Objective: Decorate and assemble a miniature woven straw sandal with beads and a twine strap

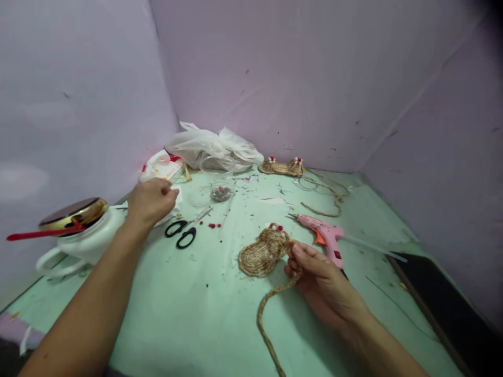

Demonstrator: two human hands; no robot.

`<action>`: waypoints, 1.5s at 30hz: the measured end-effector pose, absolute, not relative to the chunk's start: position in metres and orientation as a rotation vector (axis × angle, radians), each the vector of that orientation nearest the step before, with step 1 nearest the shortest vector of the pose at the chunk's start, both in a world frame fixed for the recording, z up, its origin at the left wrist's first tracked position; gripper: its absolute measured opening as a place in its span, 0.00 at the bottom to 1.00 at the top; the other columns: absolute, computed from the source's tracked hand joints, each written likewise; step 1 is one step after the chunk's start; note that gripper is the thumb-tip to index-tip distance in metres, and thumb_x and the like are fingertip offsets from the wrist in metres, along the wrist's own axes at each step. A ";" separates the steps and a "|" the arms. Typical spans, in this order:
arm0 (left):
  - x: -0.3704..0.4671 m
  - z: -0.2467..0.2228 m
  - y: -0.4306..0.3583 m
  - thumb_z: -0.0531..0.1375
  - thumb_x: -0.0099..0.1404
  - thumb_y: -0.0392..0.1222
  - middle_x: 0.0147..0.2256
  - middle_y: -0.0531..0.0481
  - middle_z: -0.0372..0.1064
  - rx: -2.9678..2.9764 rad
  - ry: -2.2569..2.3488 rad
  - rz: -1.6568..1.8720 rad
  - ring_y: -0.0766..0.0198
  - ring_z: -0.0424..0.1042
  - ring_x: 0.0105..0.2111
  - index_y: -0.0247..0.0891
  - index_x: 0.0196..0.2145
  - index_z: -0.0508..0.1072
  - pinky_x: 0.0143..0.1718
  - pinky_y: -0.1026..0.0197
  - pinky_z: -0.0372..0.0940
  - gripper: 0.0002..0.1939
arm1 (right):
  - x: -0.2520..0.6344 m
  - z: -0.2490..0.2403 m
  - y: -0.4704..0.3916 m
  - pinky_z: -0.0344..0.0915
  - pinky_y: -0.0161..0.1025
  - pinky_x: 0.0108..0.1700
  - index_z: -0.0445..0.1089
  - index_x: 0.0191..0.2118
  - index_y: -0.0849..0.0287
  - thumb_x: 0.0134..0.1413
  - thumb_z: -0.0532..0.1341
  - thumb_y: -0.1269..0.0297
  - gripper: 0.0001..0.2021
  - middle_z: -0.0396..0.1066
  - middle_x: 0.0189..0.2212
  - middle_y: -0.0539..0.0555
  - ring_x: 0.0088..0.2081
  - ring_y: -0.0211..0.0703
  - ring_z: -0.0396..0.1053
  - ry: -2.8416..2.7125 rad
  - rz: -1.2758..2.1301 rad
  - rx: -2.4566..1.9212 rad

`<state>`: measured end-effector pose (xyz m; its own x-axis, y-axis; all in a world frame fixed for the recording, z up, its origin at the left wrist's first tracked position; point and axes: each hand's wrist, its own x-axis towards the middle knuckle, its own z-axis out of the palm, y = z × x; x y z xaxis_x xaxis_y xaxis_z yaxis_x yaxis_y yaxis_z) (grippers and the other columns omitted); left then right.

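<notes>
My right hand [320, 277] pinches a braided straw cord [271, 301] close to the edge of a coiled straw piece [259, 254]. That piece lies on the table, shaped like a small slipper sole, with white and red beads at its far end. From my fingers the cord runs down toward the front edge. My left hand [152, 200] is closed over the far left of the table, beside a white piece of paper or plastic; what it holds, if anything, is hidden. Just right of it lie open black-handled scissors [186, 230] and several red beads [212, 225].
A pink glue gun [326, 233] lies beyond my right hand, near a dark phone-like slab [440, 298]. White plastic bags [216, 146], a bead container [220, 193] and a finished-looking beaded straw piece [282, 167] sit at the back. At left stands a white pot [90, 238].
</notes>
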<state>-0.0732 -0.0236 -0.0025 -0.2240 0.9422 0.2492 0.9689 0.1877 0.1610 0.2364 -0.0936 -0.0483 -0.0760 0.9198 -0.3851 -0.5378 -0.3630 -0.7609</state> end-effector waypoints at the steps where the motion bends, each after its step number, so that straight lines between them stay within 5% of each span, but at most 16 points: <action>1: -0.075 -0.003 -0.023 0.51 0.58 0.48 0.53 0.42 0.61 -1.884 -2.305 -0.459 0.51 0.62 0.50 0.35 0.41 0.71 0.46 0.57 0.58 0.19 | 0.236 -0.048 -0.093 0.57 0.33 0.24 0.72 0.23 0.60 0.30 0.71 0.66 0.09 0.62 0.20 0.46 0.21 0.32 0.54 -0.530 1.685 -1.043; 3: -0.078 -0.005 -0.021 0.54 0.55 0.45 0.58 0.42 0.54 -1.900 -2.181 -0.547 0.51 0.56 0.55 0.36 0.47 0.67 0.51 0.56 0.55 0.22 | 0.236 -0.047 -0.093 0.57 0.33 0.25 0.72 0.22 0.59 0.29 0.72 0.67 0.10 0.61 0.19 0.46 0.21 0.32 0.54 -0.526 1.701 -1.042; 5: -0.078 -0.007 -0.022 0.54 0.55 0.44 0.56 0.42 0.57 -1.946 -2.087 -0.664 0.53 0.59 0.53 0.36 0.49 0.66 0.50 0.58 0.56 0.24 | 0.235 -0.048 -0.093 0.57 0.33 0.25 0.72 0.22 0.60 0.27 0.72 0.67 0.11 0.62 0.19 0.46 0.21 0.31 0.55 -0.513 1.705 -1.051; 8: -0.076 -0.006 -0.026 0.51 0.57 0.46 0.41 0.46 0.71 -1.895 -2.202 -0.734 0.57 0.69 0.40 0.39 0.42 0.72 0.41 0.60 0.61 0.18 | 0.236 -0.050 -0.092 0.57 0.33 0.25 0.72 0.23 0.60 0.26 0.73 0.67 0.11 0.62 0.20 0.47 0.22 0.32 0.55 -0.504 1.694 -1.067; 11: -0.075 0.003 -0.032 0.51 0.56 0.48 0.30 0.50 0.72 -1.772 -2.356 -0.717 0.57 0.70 0.32 0.43 0.43 0.71 0.33 0.59 0.61 0.18 | 0.238 -0.051 -0.093 0.58 0.34 0.25 0.73 0.23 0.60 0.28 0.72 0.66 0.11 0.62 0.21 0.48 0.22 0.32 0.55 -0.517 1.686 -1.067; 14: -0.074 0.011 -0.036 0.54 0.52 0.47 0.38 0.47 0.71 -1.902 -2.367 -0.567 0.56 0.70 0.34 0.40 0.49 0.66 0.34 0.59 0.61 0.26 | 0.239 -0.051 -0.093 0.59 0.33 0.24 0.73 0.24 0.60 0.28 0.72 0.65 0.11 0.62 0.21 0.48 0.22 0.32 0.55 -0.527 1.682 -1.069; 20: -0.049 -0.001 -0.045 0.55 0.47 0.41 0.32 0.44 0.71 -2.358 -2.352 0.361 0.54 0.70 0.31 0.39 0.33 0.72 0.29 0.60 0.60 0.14 | 0.238 -0.050 -0.091 0.60 0.32 0.24 0.73 0.23 0.61 0.26 0.73 0.65 0.12 0.61 0.21 0.48 0.22 0.32 0.56 -0.540 1.666 -1.069; 27: -0.023 -0.019 -0.046 0.54 0.44 0.32 0.38 0.36 0.68 -2.212 -2.319 0.336 0.49 0.68 0.38 0.35 0.36 0.70 0.28 0.59 0.60 0.18 | 0.238 -0.049 -0.090 0.60 0.34 0.24 0.73 0.24 0.61 0.29 0.72 0.64 0.12 0.65 0.22 0.50 0.21 0.33 0.58 -0.566 1.674 -1.045; 36: -0.029 -0.023 -0.037 0.52 0.46 0.36 0.37 0.31 0.66 -2.188 -2.332 0.294 0.47 0.70 0.30 0.32 0.28 0.72 0.23 0.57 0.58 0.12 | 0.239 -0.043 -0.090 0.60 0.30 0.25 0.74 0.25 0.60 0.28 0.73 0.65 0.12 0.63 0.20 0.46 0.21 0.30 0.56 -0.482 1.664 -0.987; 45: -0.030 -0.012 -0.044 0.51 0.48 0.36 0.24 0.49 0.67 -2.375 -2.289 0.119 0.57 0.64 0.24 0.40 0.23 0.63 0.23 0.61 0.50 0.03 | 0.241 -0.041 -0.087 0.61 0.28 0.25 0.74 0.26 0.62 0.30 0.72 0.64 0.13 0.67 0.19 0.47 0.21 0.29 0.60 -0.434 1.610 -1.017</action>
<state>-0.0298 -0.0440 -0.0121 0.0414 0.9860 -0.1616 0.9975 -0.0314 0.0640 0.2411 -0.0870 -0.0411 -0.0012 0.9237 -0.3832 -0.6058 -0.3055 -0.7346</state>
